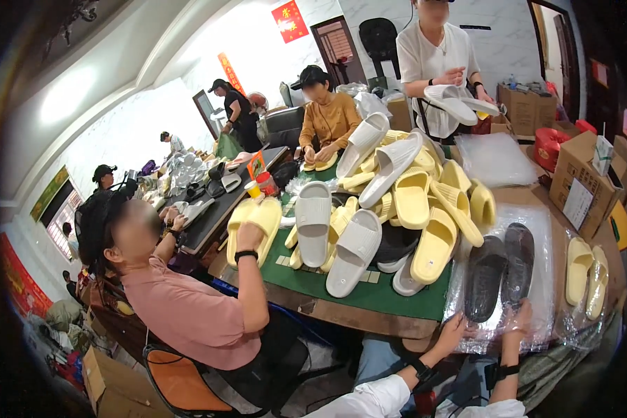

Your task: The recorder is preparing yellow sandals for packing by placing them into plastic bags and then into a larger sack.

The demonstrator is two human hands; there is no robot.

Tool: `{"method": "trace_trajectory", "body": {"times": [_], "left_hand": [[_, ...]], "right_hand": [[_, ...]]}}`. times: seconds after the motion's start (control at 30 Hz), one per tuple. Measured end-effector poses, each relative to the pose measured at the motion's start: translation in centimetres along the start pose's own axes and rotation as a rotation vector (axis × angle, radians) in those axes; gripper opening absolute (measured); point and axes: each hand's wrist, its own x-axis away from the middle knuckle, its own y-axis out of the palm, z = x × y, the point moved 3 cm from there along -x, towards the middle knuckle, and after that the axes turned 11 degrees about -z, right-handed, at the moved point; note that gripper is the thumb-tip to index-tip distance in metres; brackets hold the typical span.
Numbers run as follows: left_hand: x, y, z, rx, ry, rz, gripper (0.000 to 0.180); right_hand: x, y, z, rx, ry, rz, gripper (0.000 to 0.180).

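A pair of black slippers point(485, 279) lies side by side on the right part of the table, toes pointing away, on a stack of clear plastic bags point(542, 230). Film gleams over the right slipper; whether both are inside a bag I cannot make out. My left hand point(453, 333) has its fingers closed at the near left edge of the plastic, just short of the left slipper's heel. My right hand point(516, 319) is closed on the plastic right by the other slipper's heel. Wristbands circle both my wrists.
Left of the bags rises a heap of yellow and grey slippers point(411, 198) on a green mat point(296, 284). A bagged yellow pair point(587, 279) lies at right, before a cardboard box point(579, 184). More plastic bags point(494, 164) lie behind. Several people handle slippers around the table.
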Motion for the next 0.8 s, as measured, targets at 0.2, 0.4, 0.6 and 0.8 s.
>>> {"method": "trace_trajectory", "body": {"times": [0.2,0.4,0.6,0.8], "left_hand": [[0.0,-1.0,-1.1,-0.012,0.015,0.000,0.027],[0.0,-3.0,-2.5,-0.277,0.055,0.134,0.020],[0.2,-2.0,-0.9,-0.571,0.104,0.162,0.009],[0.3,-2.5,-1.3,-0.474,0.146,0.166,0.009]], "right_hand": [[1.8,-1.8,-4.1,-0.056,-0.099,0.098,0.030],[4.0,-2.4,-9.9,-0.546,0.058,-0.390,0.008],[4.4,-0.1,-7.7,-0.470,-0.085,-0.223,0.022],[5.3,-1.0,-10.1,-0.541,-0.015,-0.447,0.027]]}}
